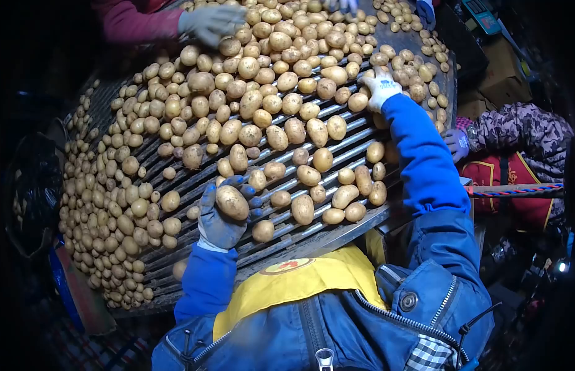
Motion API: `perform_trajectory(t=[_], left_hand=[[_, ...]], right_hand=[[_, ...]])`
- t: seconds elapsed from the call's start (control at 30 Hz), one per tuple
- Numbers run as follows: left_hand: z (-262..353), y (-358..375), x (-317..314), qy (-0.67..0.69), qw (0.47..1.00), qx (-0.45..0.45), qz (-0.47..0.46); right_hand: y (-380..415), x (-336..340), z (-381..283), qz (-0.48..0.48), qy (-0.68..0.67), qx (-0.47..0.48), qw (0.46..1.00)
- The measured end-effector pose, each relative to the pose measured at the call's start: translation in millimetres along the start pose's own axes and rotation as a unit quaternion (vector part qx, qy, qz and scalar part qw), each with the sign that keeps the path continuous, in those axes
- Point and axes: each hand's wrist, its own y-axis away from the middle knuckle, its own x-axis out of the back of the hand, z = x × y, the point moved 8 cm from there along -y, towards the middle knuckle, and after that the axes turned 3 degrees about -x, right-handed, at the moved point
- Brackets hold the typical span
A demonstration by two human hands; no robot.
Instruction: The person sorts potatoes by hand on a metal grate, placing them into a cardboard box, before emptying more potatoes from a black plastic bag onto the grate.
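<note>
My left hand (221, 224), in a grey-blue glove, is palm up with its fingers curled around a large potato (232, 203). It is just above the bars near the front edge. My right hand (381, 86), in a white glove, reaches to the far right among the potatoes. Its fingers curl downward beside a potato (358, 102); what they grip, if anything, is hidden. Between my hands, loose potatoes (303, 210) lie on the metal bars (278, 244) of a sorting table.
Small potatoes (123, 229) pile up along the left side. A co-worker's gloved hand (212, 25) rests over the heap at the back left; another gloved hand (342, 5) shows at the top. On the right are a person's purple-gloved hand (455, 144) and a cardboard box (504, 71).
</note>
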Motion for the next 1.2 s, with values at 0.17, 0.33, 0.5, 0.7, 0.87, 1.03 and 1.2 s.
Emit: perform_trajectory(t=[0.17, 0.33, 0.5, 0.7, 0.87, 1.03, 1.2], left_hand=[[-10, -6, -4, -0.007, 0.997, 0.031, -0.071], [-16, -5, -26, -0.055, 0.998, 0.027, -0.015], [-36, -11, -49, 0.024, 0.988, 0.101, -0.110], [-42, -9, -50, -0.013, 0.990, 0.101, -0.100], [-30, -4, -51, -0.295, 0.941, -0.031, -0.161], [-42, 9, -78, -0.509, 0.821, -0.152, -0.209], [-90, 33, -99, -0.346, 0.893, -0.023, -0.288]], right_hand=[[19, 3, -15, 0.021, -0.011, 0.080, 0.997], [83, 5, -10, 0.015, -0.621, 0.076, 0.780], [182, 21, -102, -0.164, -0.943, 0.180, 0.227], [206, 1, -135, -0.229, -0.955, 0.109, 0.153], [211, -10, -121, -0.092, -0.746, -0.007, 0.660], [247, -13, -139, -0.127, -0.737, 0.008, 0.664], [257, -55, -141, -0.175, -0.799, 0.035, 0.574]])
